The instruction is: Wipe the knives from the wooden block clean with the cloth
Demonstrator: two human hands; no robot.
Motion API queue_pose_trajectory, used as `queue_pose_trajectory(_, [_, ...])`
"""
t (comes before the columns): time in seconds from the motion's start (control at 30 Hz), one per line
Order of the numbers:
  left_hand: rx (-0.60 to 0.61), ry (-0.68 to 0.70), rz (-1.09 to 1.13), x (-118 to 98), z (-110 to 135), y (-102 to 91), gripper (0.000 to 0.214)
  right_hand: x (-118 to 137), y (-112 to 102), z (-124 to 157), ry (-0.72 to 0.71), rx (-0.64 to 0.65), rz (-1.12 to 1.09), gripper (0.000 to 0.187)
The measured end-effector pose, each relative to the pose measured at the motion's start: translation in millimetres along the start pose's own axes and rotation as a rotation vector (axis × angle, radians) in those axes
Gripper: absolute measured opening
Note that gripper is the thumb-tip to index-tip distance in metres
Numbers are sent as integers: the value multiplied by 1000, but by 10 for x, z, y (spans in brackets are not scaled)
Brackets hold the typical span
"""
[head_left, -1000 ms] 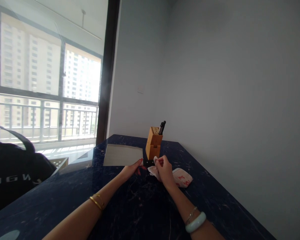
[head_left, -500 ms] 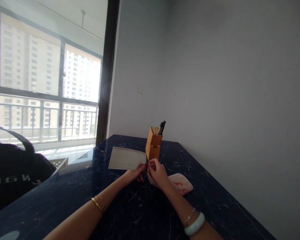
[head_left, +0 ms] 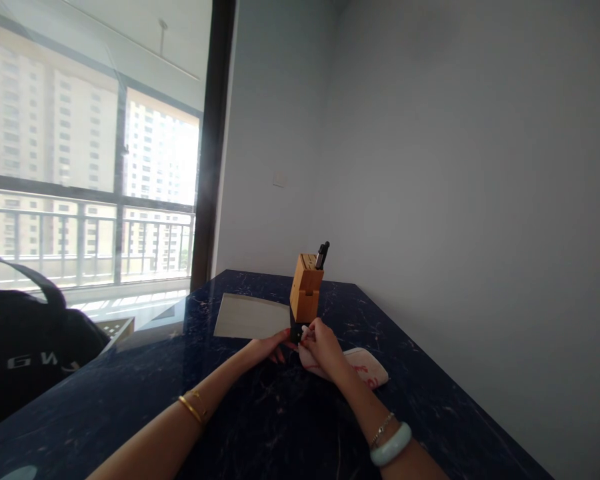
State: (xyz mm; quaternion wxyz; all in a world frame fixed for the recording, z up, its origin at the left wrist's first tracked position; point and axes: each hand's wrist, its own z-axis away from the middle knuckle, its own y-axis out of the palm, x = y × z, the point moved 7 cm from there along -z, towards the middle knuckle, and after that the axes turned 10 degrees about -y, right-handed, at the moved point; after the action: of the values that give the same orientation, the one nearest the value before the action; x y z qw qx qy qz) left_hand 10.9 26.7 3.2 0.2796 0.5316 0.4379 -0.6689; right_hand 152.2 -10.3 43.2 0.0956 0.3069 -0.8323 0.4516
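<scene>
A cleaver with a wide pale blade [head_left: 251,316] lies flat on the dark blue marble counter [head_left: 260,427], its black handle [head_left: 295,333] pointing toward the knife block. My left hand [head_left: 269,347] is closed around the cleaver where blade meets handle. Pressed against the handle from the right, my right hand [head_left: 323,347] pinches a small white wipe [head_left: 305,331] in closed fingers. The two hands almost touch.
A wooden knife block [head_left: 304,295] with one black-handled knife [head_left: 323,254] stands just behind the hands. A white packet with red print [head_left: 367,371] lies right of my right hand. A black bag [head_left: 30,347] sits at the far left by the window. A grey wall runs along the counter's right.
The cleaver blade has slid a little toward the knife block. My hands have drawn together at the handle, and the right hand has moved from above the packet onto the handle.
</scene>
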Motion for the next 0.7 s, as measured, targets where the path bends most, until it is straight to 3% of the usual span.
queue_pose_trajectory(0.13, [3, 8, -15, 21, -26, 7, 60, 35, 5, -19, -11, 1, -152, 4])
queue_pose_trajectory(0.37, [-18, -26, -53, 84, 25, 46, 68, 431, -12, 33, -160, -35, -210, 6])
queue_pose_trajectory(0.7, [12, 26, -57, -55, 111, 103, 65, 197, -83, -14, -40, -114, -78, 8])
